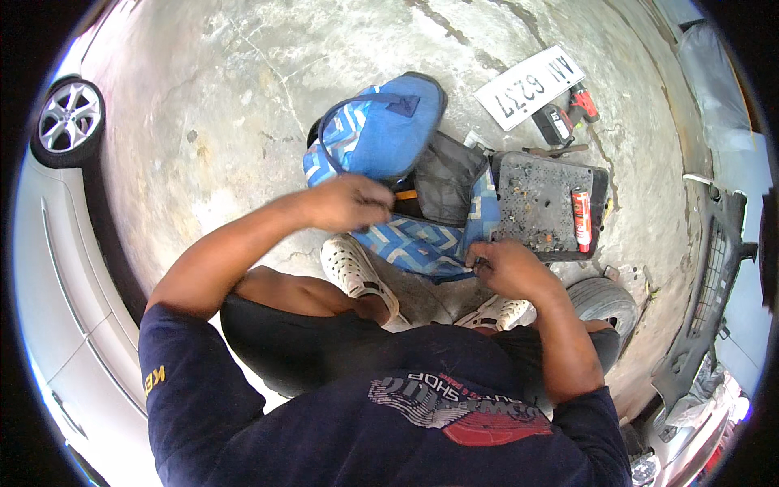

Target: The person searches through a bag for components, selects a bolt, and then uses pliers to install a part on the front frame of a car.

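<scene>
Blue patterned bag, head view: located on the concrete floor in front of the person's feet, open, its lid tilted up on the far left side. Left hand is at the bag's left edge, fingers curled inward; motion blur prevents telling whether it holds anything. Right hand has thumb and fingers closed on the bag's near right corner.

Surroundings: a dark tray, littered with debris, sits just beside the bag on the right and takes up the floor there; a red tube lies on it. Beyond the tray are a white plate and a red-and-black power tool. A tyre lies near the right forearm. A silver car stands at far left, a black vehicle panel at far right.

Obstructed: the lid and left hand cover part of the bag's opening. Inside, grey lining shows, with an orange item too little exposed to identify. The right forearm partly covers the tyre; the car is cut off by the picture's rim.
</scene>
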{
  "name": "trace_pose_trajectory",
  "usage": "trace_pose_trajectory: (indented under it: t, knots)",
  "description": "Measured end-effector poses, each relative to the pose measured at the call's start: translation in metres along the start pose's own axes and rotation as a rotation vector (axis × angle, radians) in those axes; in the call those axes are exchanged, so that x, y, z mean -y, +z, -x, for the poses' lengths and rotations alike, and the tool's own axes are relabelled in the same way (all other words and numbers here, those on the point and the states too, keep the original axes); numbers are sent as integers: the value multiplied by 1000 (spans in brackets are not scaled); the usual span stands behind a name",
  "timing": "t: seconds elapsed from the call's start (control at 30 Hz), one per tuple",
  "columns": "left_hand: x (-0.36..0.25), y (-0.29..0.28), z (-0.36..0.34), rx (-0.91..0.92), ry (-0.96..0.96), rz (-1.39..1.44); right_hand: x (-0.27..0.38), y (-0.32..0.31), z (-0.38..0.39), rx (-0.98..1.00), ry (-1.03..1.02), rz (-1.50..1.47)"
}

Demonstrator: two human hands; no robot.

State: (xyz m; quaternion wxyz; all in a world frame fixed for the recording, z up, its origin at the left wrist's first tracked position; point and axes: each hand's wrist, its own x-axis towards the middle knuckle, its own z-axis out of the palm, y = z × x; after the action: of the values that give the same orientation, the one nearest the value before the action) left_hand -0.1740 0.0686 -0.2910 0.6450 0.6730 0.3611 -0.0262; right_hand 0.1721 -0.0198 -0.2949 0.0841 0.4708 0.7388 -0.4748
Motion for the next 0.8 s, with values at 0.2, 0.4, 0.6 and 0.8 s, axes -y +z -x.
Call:
trace_pose_trajectory:
  t: [0.2,0.4,0.6,0.8]
  knots:
    - [-33,-19,2,-1,158,57,11,-6,-2,-140,92,-62]
    - [10,-122,74,-726,374,947,-6,0,-9,-128,125,-564]
    - [139,-124,55,-942,-295,493,82,-59,-64,-262,-25,-711]
    - [196,-63,-26,-989,-163,-293,213,-76,-207,-489,-641,296]
